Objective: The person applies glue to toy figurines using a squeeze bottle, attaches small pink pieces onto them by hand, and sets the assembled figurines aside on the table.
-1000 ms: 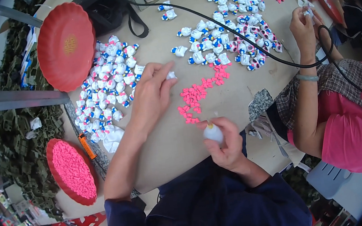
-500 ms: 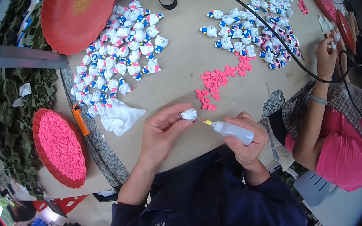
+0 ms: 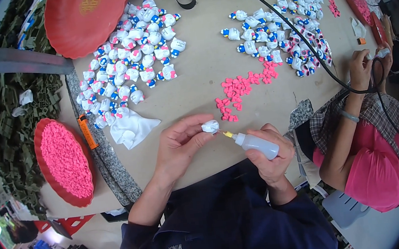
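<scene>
Between thumb and fingers, my left hand (image 3: 180, 144) grips a small white figurine (image 3: 210, 126). My right hand (image 3: 273, 154) is wrapped round a translucent squeeze bottle (image 3: 257, 146) with a yellow-based needle tip. That tip points left and meets the figurine's right side, or lies very close to it. Just beyond my hands is a loose trail of small pink bow-shaped pieces (image 3: 237, 87). A white cloth (image 3: 132, 127) lies to the left of my left hand. Behind it spreads a heap of white figurines with blue and pink parts (image 3: 146, 47).
More figurines (image 3: 260, 31) lie at the far right under a black cable (image 3: 297, 29). At left are a red dish of pink pieces (image 3: 91, 183), an orange tube (image 3: 87, 131) and a red plate (image 3: 67, 21). A co-worker in pink (image 3: 377, 168) works at my right.
My hands, the figurine and the bottle have barely moved. At the right, the co-worker's hands have shifted slightly, and an orange block shows on the table beyond them.
</scene>
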Demonstrator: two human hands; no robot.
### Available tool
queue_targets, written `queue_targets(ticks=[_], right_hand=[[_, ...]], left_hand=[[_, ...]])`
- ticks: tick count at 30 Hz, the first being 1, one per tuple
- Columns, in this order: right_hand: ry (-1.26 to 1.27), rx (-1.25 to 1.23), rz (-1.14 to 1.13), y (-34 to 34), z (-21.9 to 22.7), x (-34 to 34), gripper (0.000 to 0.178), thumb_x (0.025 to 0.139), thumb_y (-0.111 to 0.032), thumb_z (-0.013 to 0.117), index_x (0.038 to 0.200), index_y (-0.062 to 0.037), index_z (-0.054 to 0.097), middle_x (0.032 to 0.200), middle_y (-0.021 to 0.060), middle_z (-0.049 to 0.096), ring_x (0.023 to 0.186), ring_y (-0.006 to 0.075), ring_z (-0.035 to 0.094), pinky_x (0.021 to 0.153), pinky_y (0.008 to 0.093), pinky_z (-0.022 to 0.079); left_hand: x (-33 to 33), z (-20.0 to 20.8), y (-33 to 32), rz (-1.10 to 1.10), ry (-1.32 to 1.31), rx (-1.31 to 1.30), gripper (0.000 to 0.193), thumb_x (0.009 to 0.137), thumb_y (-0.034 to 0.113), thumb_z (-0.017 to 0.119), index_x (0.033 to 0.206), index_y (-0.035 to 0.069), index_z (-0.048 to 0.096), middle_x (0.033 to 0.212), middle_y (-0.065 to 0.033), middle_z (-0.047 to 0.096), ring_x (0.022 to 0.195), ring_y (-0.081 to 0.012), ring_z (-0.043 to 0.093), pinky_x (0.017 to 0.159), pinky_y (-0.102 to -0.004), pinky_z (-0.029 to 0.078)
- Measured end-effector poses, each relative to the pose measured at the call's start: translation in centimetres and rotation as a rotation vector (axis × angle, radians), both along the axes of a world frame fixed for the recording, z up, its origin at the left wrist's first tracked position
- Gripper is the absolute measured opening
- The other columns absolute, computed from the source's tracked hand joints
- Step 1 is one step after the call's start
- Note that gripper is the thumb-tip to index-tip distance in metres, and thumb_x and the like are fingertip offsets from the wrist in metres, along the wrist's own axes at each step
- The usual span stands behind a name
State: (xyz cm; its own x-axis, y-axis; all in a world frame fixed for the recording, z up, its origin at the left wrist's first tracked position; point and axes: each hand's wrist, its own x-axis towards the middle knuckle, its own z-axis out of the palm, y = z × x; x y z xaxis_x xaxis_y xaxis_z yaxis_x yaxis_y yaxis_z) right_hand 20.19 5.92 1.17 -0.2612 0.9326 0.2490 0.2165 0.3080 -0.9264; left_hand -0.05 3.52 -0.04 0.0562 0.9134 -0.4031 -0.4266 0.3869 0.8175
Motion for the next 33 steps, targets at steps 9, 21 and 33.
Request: queue_targets(ticks=[9,21,33], right_hand=[[-0.010,-0.002,-0.017,0.0,0.0,0.0,0.034,0.063,-0.003,0.076,0.095,0.0054,0.066,0.070,0.0099,0.062,0.058,0.0169,0.051,0.051,0.0263,0.040],[0.193,-0.237,-0.119,-0.7,-0.1,-0.6,0.037,0.063,-0.001,0.075,0.097,0.0051,0.063,0.083,0.0122,0.064,0.066,0.0190,0.056,0.059,0.0261,0.043],[-0.185,0.068,0.003,-0.4,-1.2,-4.5,0.031,0.066,-0.007,0.076,0.095,-0.0052,0.065,0.091,0.0049,0.065,0.082,0.0222,0.056,0.078,0.0336,0.040]], left_hand=[[-0.1,-0.1,0.0,0.011,-0.039,0.014,0.032,0.085,-0.004,0.060,0.116,-0.002,0.056,0.103,-0.0109,0.065,0.096,-0.0161,0.063,0.086,-0.0264,0.049],[-0.6,-0.2,-1.2,0.062,-0.065,-0.002,0.032,0.084,-0.005,0.061,0.115,-0.002,0.056,0.102,-0.0100,0.065,0.095,-0.0151,0.062,0.085,-0.0261,0.049],[-1.6,-0.1,-4.9,0.134,-0.004,-0.065,0.033,0.079,-0.005,0.065,0.112,-0.003,0.056,0.099,-0.0114,0.064,0.090,-0.0195,0.064,0.081,-0.0298,0.052]])
